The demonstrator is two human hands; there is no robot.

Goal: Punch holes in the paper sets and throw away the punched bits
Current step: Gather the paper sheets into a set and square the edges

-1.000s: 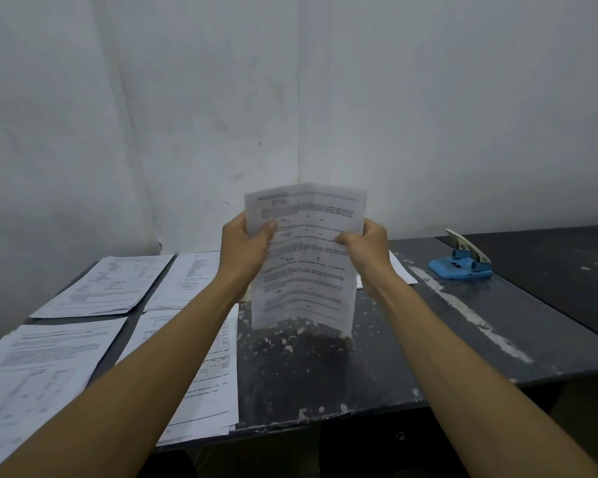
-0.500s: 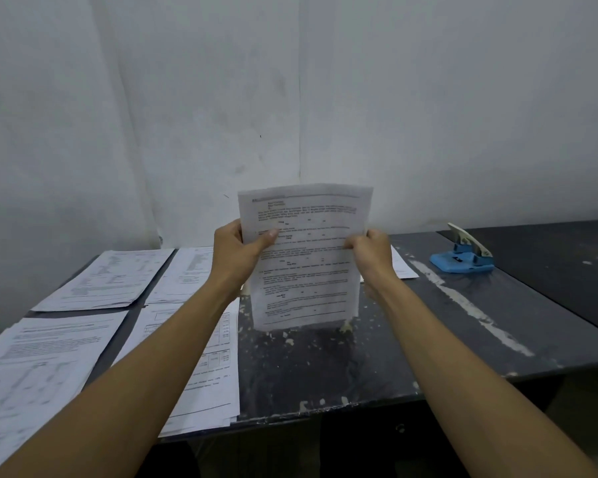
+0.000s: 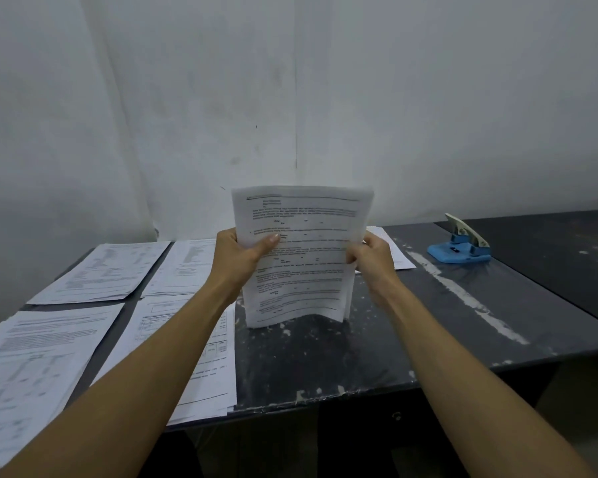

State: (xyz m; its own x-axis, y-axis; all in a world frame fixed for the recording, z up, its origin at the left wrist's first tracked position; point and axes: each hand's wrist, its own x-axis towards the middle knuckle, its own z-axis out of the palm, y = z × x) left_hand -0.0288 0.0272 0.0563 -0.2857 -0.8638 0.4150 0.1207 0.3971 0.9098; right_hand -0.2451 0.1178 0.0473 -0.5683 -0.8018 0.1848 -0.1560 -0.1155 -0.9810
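Observation:
I hold a set of printed paper sheets [image 3: 301, 257] upright in the middle of the dark table [image 3: 446, 326], its lower edge standing on the tabletop and slightly bowed. My left hand [image 3: 237, 258] grips the set's left edge, thumb across the front. My right hand [image 3: 373, 258] grips the right edge. A blue hole punch [image 3: 460, 248] with a metal lever sits on the table at the far right, well away from both hands.
Several other paper sets lie flat on the left half of the table [image 3: 104, 270] [image 3: 38, 360] [image 3: 201, 357] [image 3: 190, 267]. One more sheet [image 3: 394, 250] lies behind my right hand. White walls close the back. A second dark surface [image 3: 549, 253] adjoins at the right.
The paper set went from resting on the table to slightly lifted, and now its lower edge stands on the tabletop again. Both hands keep their grip on the side edges.

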